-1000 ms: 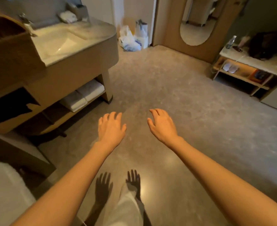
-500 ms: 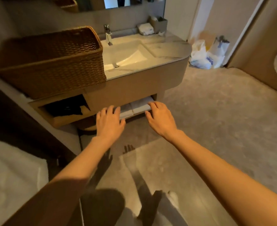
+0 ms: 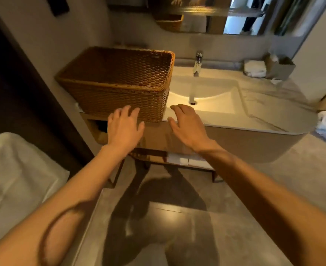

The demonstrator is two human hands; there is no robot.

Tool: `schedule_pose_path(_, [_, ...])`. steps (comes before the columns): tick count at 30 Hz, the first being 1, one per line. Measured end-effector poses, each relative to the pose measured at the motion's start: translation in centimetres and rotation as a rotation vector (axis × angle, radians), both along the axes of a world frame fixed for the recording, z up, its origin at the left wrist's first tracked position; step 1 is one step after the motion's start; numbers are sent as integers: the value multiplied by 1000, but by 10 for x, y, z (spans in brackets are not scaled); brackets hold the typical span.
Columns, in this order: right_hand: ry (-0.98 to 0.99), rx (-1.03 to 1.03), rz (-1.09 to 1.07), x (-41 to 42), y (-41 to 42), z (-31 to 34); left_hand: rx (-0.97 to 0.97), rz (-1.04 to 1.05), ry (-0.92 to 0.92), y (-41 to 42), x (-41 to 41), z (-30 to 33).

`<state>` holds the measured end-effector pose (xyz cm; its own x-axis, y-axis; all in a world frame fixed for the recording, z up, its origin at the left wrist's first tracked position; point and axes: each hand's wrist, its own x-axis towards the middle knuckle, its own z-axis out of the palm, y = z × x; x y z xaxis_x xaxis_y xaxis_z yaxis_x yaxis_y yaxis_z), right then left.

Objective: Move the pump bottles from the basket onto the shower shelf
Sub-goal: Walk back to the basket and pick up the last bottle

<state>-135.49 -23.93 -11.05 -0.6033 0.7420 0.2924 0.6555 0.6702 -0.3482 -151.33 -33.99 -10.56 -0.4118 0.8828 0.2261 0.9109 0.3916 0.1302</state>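
Note:
A brown wicker basket (image 3: 120, 81) stands on the left end of the vanity counter (image 3: 269, 110), beside the sink. Its inside is hidden from this angle, so no pump bottles show. My left hand (image 3: 124, 126) hovers in front of the basket's near wall, fingers spread, holding nothing. My right hand (image 3: 188, 125) is open too, at the counter's front edge just right of the basket. No shower shelf is in view.
A lit white sink (image 3: 206, 96) with a chrome tap (image 3: 197, 62) lies right of the basket. Folded towels (image 3: 254, 69) and a grey box (image 3: 280, 69) sit at the counter's back right. A mirror (image 3: 206, 16) hangs above. White fabric (image 3: 14, 175) is at lower left.
The view has swung left and up from the floor toward the vanity. The basket and sink now fill the centre, and both open hands have come up to the counter's front edge.

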Motion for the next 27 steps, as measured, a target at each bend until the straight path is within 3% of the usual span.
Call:
schedule_pose_path(11, [121,128,306,-114,126,41,137,258,-9,82,-93,41])
schedule_pose_path(18, [38,66,434,-192,194,54,91,358,15,134,-142,48])
schedule_pose_path(27, [-133,8,648,-284,269,20,53,547,-55,195,-173,26])
